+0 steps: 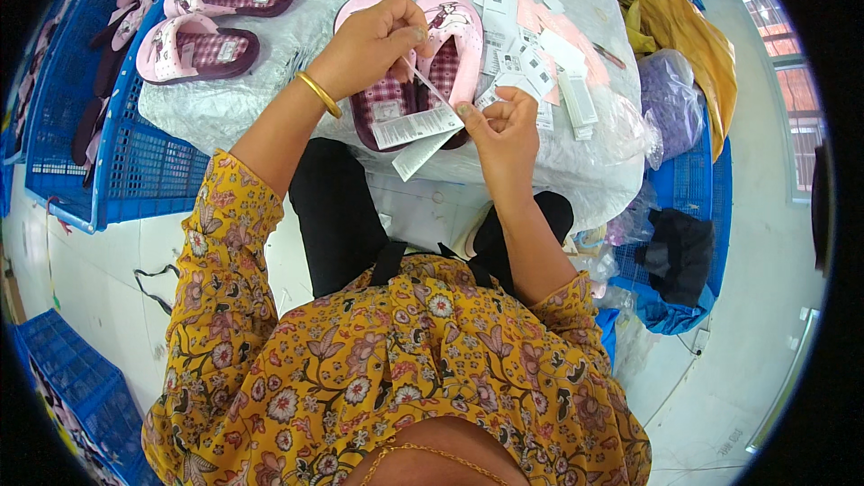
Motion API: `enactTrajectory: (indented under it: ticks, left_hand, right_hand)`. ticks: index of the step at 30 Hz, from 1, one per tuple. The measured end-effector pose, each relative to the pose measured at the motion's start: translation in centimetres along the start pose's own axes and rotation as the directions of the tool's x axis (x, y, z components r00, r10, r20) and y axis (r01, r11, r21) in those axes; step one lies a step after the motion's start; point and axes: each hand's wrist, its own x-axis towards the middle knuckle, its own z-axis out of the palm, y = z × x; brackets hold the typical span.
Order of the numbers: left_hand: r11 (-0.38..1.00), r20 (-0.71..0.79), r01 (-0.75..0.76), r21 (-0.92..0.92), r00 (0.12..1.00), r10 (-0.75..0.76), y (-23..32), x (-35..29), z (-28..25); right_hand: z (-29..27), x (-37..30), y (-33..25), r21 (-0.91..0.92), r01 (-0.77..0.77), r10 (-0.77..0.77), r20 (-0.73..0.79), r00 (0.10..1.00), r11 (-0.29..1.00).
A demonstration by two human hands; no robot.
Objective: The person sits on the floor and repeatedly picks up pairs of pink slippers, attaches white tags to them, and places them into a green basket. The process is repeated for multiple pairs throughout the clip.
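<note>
A pair of pink slippers with plaid insoles and dark red soles lies on the plastic-covered table in front of me. Above them my left hand, fingers closed, pinches the upper end of a thin white strip. The strip slants down to my right hand, whose thumb and finger are pinched at the end of a white paper hang tag. Below that tag hangs a second white tag. Both tags partly cover the heels of the slippers. My left hand hides part of the left slipper.
Loose white tags and pink paper lie to the right, beside a stack of tags. More slippers stand at the table's left. Blue crates flank it, with a yellow cloth at right.
</note>
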Motion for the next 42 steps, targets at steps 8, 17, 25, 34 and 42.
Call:
enactTrajectory:
  ticks: [8, 17, 25, 34, 42]
  left_hand:
    - [0.900, 0.531, 0.026, 0.435, 0.800, -0.280, 3.3, 0.2, -2.5]
    - [0.879, 0.472, -0.013, 0.477, 0.847, -0.244, 2.3, -0.9, -1.9]
    - [0.870, 0.435, 0.022, 0.492, 0.860, -0.268, 2.6, -1.2, -1.8]
    - [0.866, 0.431, -0.055, 0.498, 0.882, -0.192, 2.2, -1.3, -1.5]
    - [0.831, 0.272, -0.084, 0.550, 0.959, -0.083, 2.6, -1.2, -1.1]
  right_hand:
    - [-1.3, 0.6, -0.1, 0.083, 0.130, -0.151, 0.340, 0.928, 0.988]
    - [-1.1, 1.4, -1.4, 0.050, 0.191, -0.197, 0.328, 0.924, 0.980]
    - [-0.7, 3.0, -2.1, -0.109, 0.436, -0.390, 0.292, 0.873, 0.893]
    - [-0.9, 5.5, -1.0, -0.195, 0.689, -0.590, 0.387, 0.708, 0.698]
    - [-1.2, 6.8, -1.9, -0.171, 0.529, -0.360, 0.558, 0.747, 0.832]
